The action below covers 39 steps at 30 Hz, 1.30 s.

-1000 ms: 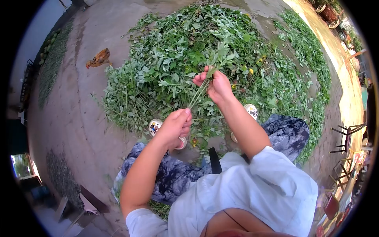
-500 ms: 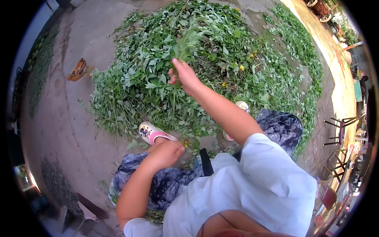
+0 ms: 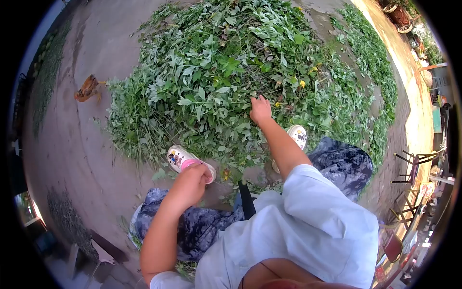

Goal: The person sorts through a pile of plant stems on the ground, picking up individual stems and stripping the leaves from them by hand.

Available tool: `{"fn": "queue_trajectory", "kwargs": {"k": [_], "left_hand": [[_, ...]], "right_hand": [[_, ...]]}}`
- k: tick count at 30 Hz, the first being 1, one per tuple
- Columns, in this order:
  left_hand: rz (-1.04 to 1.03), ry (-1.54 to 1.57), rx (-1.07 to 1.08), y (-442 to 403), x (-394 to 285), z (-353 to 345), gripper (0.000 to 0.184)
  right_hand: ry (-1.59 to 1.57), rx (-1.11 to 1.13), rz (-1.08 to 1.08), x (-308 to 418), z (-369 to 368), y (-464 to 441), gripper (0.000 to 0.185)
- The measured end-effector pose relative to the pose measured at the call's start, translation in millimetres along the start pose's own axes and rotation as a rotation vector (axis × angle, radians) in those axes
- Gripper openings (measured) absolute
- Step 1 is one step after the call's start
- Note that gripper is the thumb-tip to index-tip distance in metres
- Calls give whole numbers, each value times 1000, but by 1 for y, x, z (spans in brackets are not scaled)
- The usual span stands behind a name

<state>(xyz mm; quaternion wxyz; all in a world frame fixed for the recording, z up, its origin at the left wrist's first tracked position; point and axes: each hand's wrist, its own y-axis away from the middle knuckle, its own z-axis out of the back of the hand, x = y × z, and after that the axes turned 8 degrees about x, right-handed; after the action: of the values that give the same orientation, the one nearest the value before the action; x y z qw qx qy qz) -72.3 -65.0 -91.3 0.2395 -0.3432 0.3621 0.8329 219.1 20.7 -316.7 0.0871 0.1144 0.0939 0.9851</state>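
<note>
A broad heap of cut leafy green stems point(image 3: 192, 62) spreads over the ground in front of me. My right hand point(image 3: 261, 111) reaches down to the near middle of the heap, its fingertips at the leaves and slightly apart; no stem shows in it. My left hand point(image 3: 190, 185) hangs over my left knee, beside a white clog point(image 3: 177, 156) with a pink lining. Its fingers are curled together, and the inside of that hand is hidden.
A brown chicken point(image 3: 87, 89) is left of the heap. My other clog point(image 3: 297, 136) stands at its near right edge. More greens point(image 3: 365, 53) lie in a strip on the right. Dark-framed stools point(image 3: 413, 166) stand farther right.
My right hand has come back toward me and to the right, down to the leaves. The leafy stem it held is out of it. The chicken has shifted left and turned.
</note>
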Motion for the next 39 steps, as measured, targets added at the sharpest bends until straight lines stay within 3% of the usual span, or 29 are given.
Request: {"fn": "queue_trajectory", "kwargs": {"k": [1,2,4,6,8,10,12,14,15,16,17,20,21,22,24,27,28,30,31,33,34,36,39], "left_hand": [[5,-1,-3,-2,-3,1,15],[41,-5,-66,-3,-7,3,14],[83,-8,-129,-7,-10,6,13],[69,87,-149,-11,-12,7,14],[139,147,-148,-17,-23,10,15],[200,201,-152,-21,-27,10,16],[130,387,-217,-28,-19,3,16],[61,565,-231,-31,-25,2,17],[-2,744,-237,-33,-29,1,19],[-10,742,-237,-34,-32,1,19],[-23,697,-257,-35,-36,1,18],[-80,610,-302,-39,-42,0,18],[-118,567,-325,-40,-42,-1,18],[-119,568,-325,-41,-41,-2,18],[-249,591,-326,-43,-39,-2,18],[-142,726,-270,-35,-47,3,16],[-134,731,-261,-32,-46,3,16],[55,724,-266,-29,-40,6,15],[74,694,-280,-26,-36,7,15],[42,566,-338,-25,-23,7,15],[4,434,-394,-25,-16,6,15],[-3,385,-421,-24,-16,7,15],[70,224,-420,-20,-25,10,15]], "right_hand": [[106,256,56,-5,2,2,34],[103,258,60,-7,2,2,34],[-272,362,63,-5,8,2,35],[-338,296,150,-6,25,5,29],[-877,418,323,-5,52,7,24],[-957,481,282,-6,77,9,24],[-1160,289,401,6,110,21,23],[-1076,286,384,18,149,37,26],[-1345,348,307,24,159,43,27],[-1613,410,222,27,167,48,29],[-1728,511,274,27,175,52,31],[-1668,553,148,44,185,60,27],[-1427,421,74,52,180,60,24],[-1132,434,35,46,164,50,23],[-1517,471,-80,47,157,51,23],[-1256,390,-127,25,119,31,32],[-913,290,-83,0,85,12,40],[-441,-70,-229,-25,49,10,49],[-442,-63,-233,-32,34,13,49],[-215,-529,-183,-37,9,25,44],[-216,-517,-182,-31,9,33,44],[-731,64,-168,-10,15,49,34],[-799,184,-188,22,-16,50,33]]}}
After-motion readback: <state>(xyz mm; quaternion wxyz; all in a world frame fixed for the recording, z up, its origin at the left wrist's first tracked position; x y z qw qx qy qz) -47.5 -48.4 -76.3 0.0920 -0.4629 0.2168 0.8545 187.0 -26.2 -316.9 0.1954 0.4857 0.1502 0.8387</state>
